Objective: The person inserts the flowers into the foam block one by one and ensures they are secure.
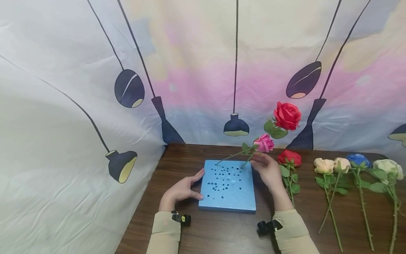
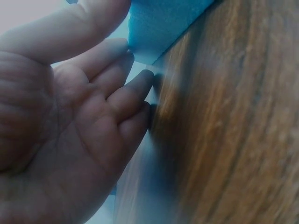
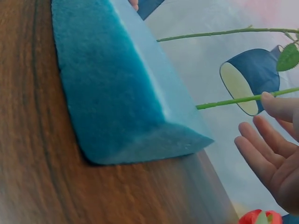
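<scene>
A light blue foam block [image 1: 226, 203] peppered with small holes lies flat on the table. Two artificial roses lean to the right out of its back part: a pink rose [image 1: 264, 143] and a taller red rose [image 1: 287, 115]. My left hand [image 1: 181, 189] rests along the block's left edge, thumb near the front corner and straight fingers farther back. With its thumb against the nearer green stem [image 3: 224, 102], my right hand [image 1: 268, 171] pinches the red rose low down, just above the block. Its other fingers [image 3: 266, 135] spread loosely.
Right of the block, another red rose [image 1: 289, 158] lies on the brown wooden table [image 1: 222, 229]. Farther right lie two cream roses [image 1: 324, 165], a blue rose [image 1: 358, 160] and a pale green-white rose [image 1: 387, 168]. A cloth printed with lamps [image 1: 236, 125] hangs behind.
</scene>
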